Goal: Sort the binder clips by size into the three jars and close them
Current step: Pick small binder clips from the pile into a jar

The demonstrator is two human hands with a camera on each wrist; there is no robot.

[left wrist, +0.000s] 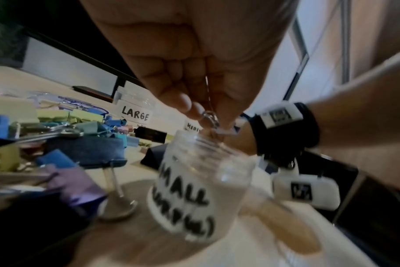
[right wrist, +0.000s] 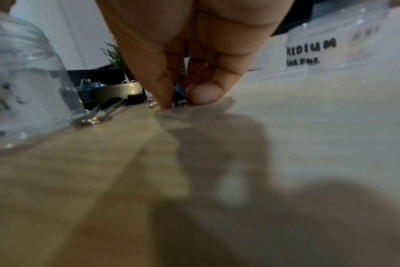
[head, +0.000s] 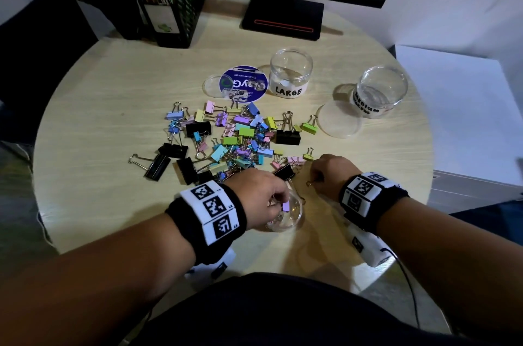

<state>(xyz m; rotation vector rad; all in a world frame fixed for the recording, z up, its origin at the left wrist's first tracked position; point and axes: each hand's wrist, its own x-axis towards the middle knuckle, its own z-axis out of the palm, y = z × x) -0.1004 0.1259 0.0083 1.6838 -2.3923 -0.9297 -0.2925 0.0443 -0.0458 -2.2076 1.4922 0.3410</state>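
Observation:
My left hand [head: 278,201] pinches a small lilac binder clip [head: 285,206] by its wire handles [left wrist: 209,115], right over the mouth of the open jar labelled SMALL [left wrist: 194,189], which stands near the table's front edge. My right hand [head: 315,178] is down on the table just right of that jar. Its thumb and fingertips [right wrist: 203,94] pinch a small blue clip [right wrist: 178,90] lying on the wood. A mixed pile of coloured and black binder clips [head: 235,136] lies in the middle. The LARGE jar [head: 291,73] and MEDIUM jar [head: 380,92] stand open behind the pile.
A clear lid [head: 339,119] lies in front of the medium jar. A stickered lid [head: 243,85] and another clear lid [head: 210,86] lie left of the large jar. A monitor base [head: 283,17] and a mesh file holder [head: 169,5] stand at the back. A large black clip [right wrist: 117,94] lies by the small jar.

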